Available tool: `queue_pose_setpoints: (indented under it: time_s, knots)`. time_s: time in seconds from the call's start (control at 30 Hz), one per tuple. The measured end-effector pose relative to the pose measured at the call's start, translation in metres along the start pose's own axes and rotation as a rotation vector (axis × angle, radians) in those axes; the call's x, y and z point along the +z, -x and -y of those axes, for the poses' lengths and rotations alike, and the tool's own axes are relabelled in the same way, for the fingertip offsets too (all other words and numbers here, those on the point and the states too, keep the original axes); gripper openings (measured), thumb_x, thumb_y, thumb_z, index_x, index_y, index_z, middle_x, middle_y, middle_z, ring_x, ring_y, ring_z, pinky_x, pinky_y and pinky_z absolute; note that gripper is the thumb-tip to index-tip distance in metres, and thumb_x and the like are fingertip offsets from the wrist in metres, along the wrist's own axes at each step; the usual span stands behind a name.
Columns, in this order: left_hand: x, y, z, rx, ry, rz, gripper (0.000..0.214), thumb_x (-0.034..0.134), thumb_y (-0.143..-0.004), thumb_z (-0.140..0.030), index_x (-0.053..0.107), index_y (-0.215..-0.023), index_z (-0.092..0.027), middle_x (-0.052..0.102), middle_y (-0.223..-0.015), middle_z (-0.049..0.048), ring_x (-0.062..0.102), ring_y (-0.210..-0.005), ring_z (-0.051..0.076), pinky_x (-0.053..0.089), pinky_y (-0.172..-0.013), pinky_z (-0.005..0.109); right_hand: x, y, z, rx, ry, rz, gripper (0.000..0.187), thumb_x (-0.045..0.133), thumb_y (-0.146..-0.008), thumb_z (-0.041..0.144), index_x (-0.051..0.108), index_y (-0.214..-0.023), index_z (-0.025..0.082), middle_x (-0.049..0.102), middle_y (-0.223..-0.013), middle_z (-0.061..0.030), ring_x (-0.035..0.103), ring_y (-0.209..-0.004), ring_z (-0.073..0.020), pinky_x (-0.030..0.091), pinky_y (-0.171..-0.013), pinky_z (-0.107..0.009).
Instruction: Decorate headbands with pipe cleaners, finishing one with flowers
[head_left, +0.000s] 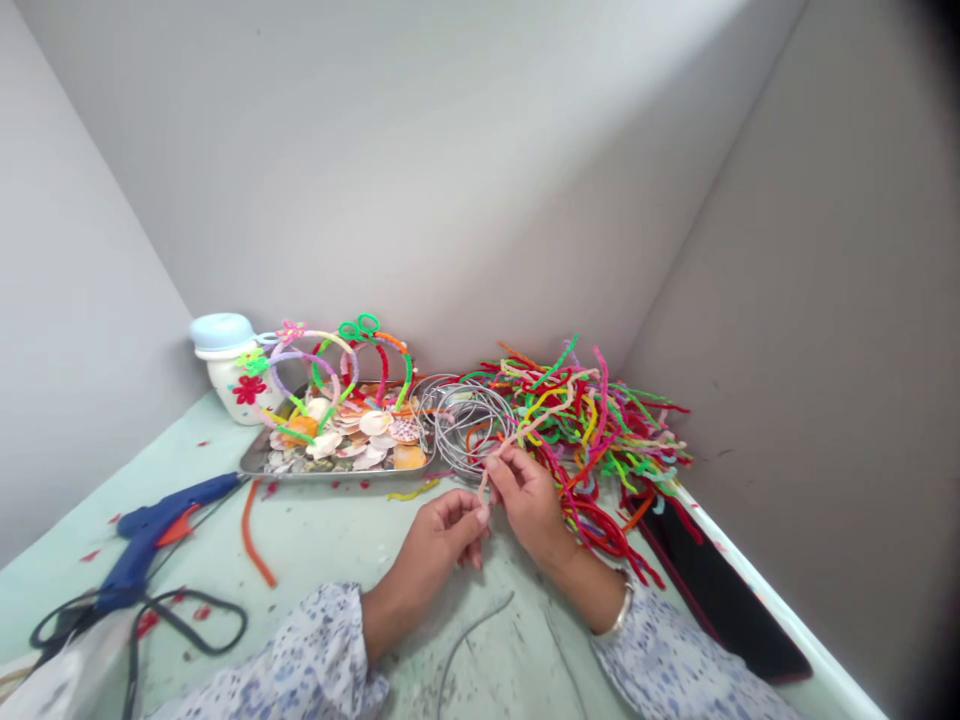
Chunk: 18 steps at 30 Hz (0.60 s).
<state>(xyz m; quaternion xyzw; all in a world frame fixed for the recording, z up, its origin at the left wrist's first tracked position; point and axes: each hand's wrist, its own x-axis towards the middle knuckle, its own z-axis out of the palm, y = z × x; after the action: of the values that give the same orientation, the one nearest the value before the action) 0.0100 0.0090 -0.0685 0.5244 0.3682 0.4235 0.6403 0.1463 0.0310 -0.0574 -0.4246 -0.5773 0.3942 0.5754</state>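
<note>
In the middle of the table [352, 600], just short of the wire coil [471, 455], I see a peach stem [536, 418] between two hands. It is thin and fuzzy, pale all along, a little kinked, and it slants up toward one o'clock, its far part overlapping the coil and the bright pile [637, 430]; whether it touches them I can't tell. The left hand [442, 535] has thumb and fingers closed on the near end, knuckles curled. The right hand [529, 500] pinches it slightly farther up, fingertips together, just beside the left.

From the hands, the coil sits at twelve o'clock, loose grey loops. The tray [337, 476] of shells [367, 455] lies at ten, the blue glue gun [142, 545] at nine, the phone [720, 590] at four. At six, a bit of grey wire [466, 635] curves across the tabletop.
</note>
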Motion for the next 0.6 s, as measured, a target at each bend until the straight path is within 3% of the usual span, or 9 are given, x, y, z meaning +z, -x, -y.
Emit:
queue_pose_setpoints:
  time_s: [0.47,0.6]
  knots:
    - [0.0043,0.0,-0.0058,-0.107,0.059,-0.072,0.017,0.057,-0.078,-0.031,0.056,-0.072,-0.015,0.056,-0.058,-0.0023,0.044,-0.039,0.005,0.033,-0.041,0.019,-0.0002,0.0016,0.0,0.002,-0.071,0.032,0.021,0.051,-0.089,0.035,0.053,-0.074,0.02,0.048,-0.056,0.0051,0.045,-0.05,-0.0108,0.039,-0.052,-0.024]
    - [0.0033,0.0026,-0.0065,-0.079,-0.03,-0.087,0.015,0.052,-0.079,-0.027,0.055,-0.069,-0.016,0.052,-0.054,-0.0038,0.04,-0.038,0.006,0.029,-0.04,0.019,-0.0008,0.0006,-0.0002,0.022,-0.108,0.042,0.024,0.052,-0.088,0.035,0.053,-0.069,0.019,0.047,-0.052,0.0055,0.043,-0.048,-0.0093,0.036,-0.05,-0.023]
